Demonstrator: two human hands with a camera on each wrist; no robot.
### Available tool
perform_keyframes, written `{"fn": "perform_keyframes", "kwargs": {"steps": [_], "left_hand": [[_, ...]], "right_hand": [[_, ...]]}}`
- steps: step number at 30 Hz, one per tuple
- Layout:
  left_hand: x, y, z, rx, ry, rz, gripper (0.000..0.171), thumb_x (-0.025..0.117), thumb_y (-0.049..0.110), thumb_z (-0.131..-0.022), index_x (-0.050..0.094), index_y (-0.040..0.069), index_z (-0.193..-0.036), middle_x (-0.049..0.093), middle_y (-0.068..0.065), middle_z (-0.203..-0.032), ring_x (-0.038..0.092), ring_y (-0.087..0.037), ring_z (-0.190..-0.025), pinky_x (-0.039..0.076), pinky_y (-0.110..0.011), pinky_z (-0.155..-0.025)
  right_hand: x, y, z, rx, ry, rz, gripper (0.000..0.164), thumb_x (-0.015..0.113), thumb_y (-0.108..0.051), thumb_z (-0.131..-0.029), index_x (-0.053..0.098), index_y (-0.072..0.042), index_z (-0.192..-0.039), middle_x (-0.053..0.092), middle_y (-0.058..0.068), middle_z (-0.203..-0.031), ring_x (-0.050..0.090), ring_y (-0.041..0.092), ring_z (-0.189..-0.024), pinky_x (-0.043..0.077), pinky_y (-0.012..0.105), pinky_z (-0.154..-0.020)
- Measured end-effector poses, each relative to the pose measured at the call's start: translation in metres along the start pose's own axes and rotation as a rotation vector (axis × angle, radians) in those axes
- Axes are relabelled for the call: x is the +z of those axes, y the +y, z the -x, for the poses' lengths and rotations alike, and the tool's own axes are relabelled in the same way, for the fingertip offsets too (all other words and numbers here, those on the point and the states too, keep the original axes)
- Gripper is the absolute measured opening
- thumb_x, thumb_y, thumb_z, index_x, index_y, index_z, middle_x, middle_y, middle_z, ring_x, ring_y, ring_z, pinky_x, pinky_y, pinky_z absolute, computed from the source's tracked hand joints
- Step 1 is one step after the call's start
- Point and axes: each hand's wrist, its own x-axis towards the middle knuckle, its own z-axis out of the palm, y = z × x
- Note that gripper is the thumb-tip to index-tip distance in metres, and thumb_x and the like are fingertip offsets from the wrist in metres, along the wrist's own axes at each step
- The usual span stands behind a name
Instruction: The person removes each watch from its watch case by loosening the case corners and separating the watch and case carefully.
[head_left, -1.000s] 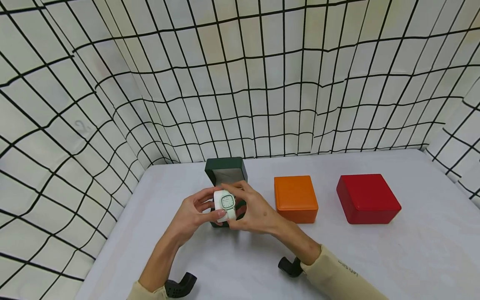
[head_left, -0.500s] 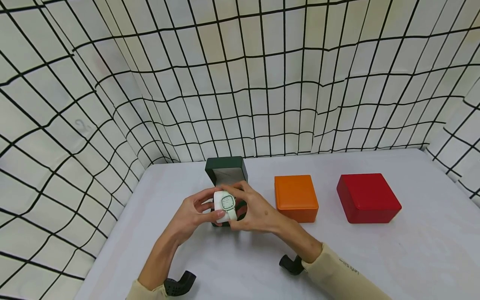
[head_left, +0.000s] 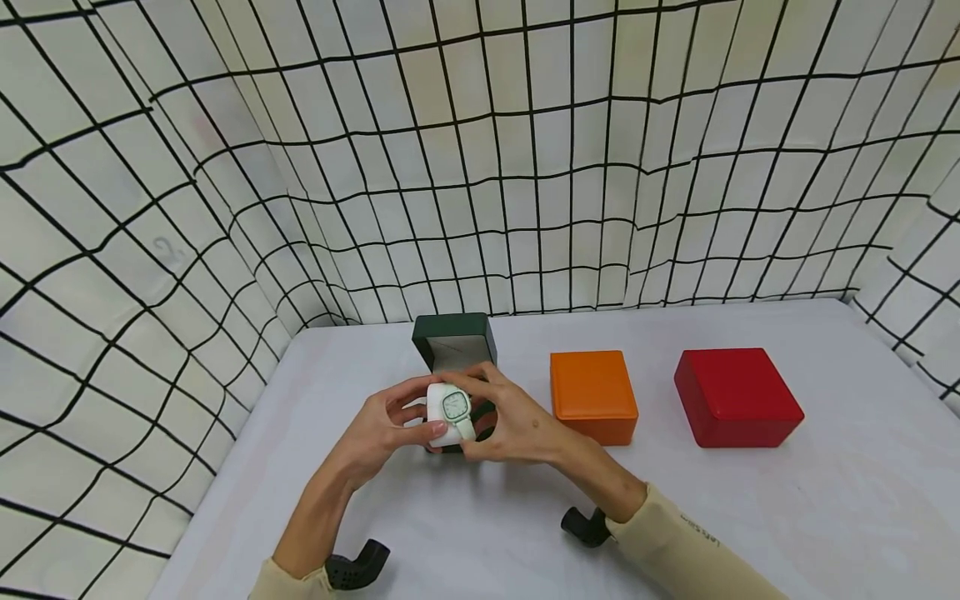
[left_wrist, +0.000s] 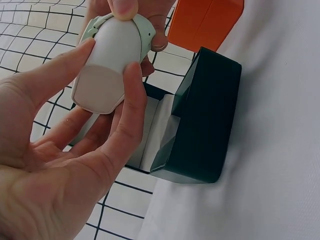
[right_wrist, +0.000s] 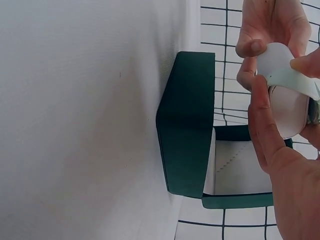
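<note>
A wristwatch [head_left: 454,406] with a pale mint strap and a squarish green-rimmed dial sits around a white watch cushion [left_wrist: 102,82]. My left hand [head_left: 378,433] grips the cushion from the left, thumb in front and fingers on its far side. From the right, my right hand [head_left: 517,425] pinches the watch by its strap [right_wrist: 295,80]. Both hands hold the pair up in front of a dark green watch box [right_wrist: 185,125]. The box's lid [head_left: 453,329] is raised, showing a pale lining. In the head view the hands cover most of its base.
Right of the green box stands a closed orange box [head_left: 592,387], with a closed red box [head_left: 735,396] farther right. All rest on a white-covered table [head_left: 480,525]. Black-gridded white sheeting [head_left: 570,167] rises behind and at the sides.
</note>
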Motion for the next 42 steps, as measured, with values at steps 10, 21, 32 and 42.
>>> {"fn": "perform_keyframes", "kwargs": {"steps": [10, 21, 32, 42], "left_hand": [[-0.0014, 0.0002, -0.0013, -0.018, -0.026, 0.007, 0.070, 0.081, 0.011, -0.088, 0.050, 0.009, -0.152, 0.048, -0.017, -0.154, 0.067, -0.019, -0.111, 0.063, -0.037, -0.079], [-0.0048, -0.0019, 0.0003, -0.012, -0.059, 0.014, 0.074, 0.080, 0.010, -0.089, 0.047, 0.006, -0.154, 0.044, -0.018, -0.158, 0.066, -0.018, -0.113, 0.063, -0.032, -0.081], [-0.0021, 0.0010, -0.0025, 0.042, 0.000, 0.002, 0.070, 0.079, 0.012, -0.091, 0.047, 0.012, -0.153, 0.049, -0.015, -0.154, 0.061, -0.024, -0.126, 0.058, -0.027, -0.090], [-0.0005, 0.0021, -0.0032, 0.038, 0.018, 0.096, 0.069, 0.074, 0.008, -0.093, 0.039, 0.011, -0.153, 0.052, -0.015, -0.150, 0.064, -0.022, -0.121, 0.061, -0.031, -0.090]], "right_hand": [[-0.0019, -0.0004, 0.0011, 0.010, -0.023, -0.019, 0.083, 0.078, -0.005, -0.081, 0.048, -0.023, -0.157, 0.046, 0.010, -0.136, 0.062, 0.023, -0.110, 0.064, 0.028, -0.080], [-0.0041, -0.0017, 0.0016, 0.056, -0.061, -0.030, 0.085, 0.078, -0.004, -0.081, 0.048, -0.031, -0.156, 0.046, 0.007, -0.140, 0.058, 0.021, -0.112, 0.063, 0.028, -0.082], [-0.0021, -0.0072, -0.0005, 0.131, 0.051, -0.088, 0.062, 0.078, -0.025, -0.094, 0.054, -0.034, -0.151, 0.049, 0.005, -0.135, 0.063, 0.023, -0.109, 0.062, 0.029, -0.087], [0.0016, -0.0089, -0.0026, 0.109, 0.235, -0.127, 0.056, 0.070, -0.017, -0.100, 0.051, -0.016, -0.152, 0.052, 0.012, -0.133, 0.065, 0.023, -0.094, 0.064, 0.029, -0.072]]}}
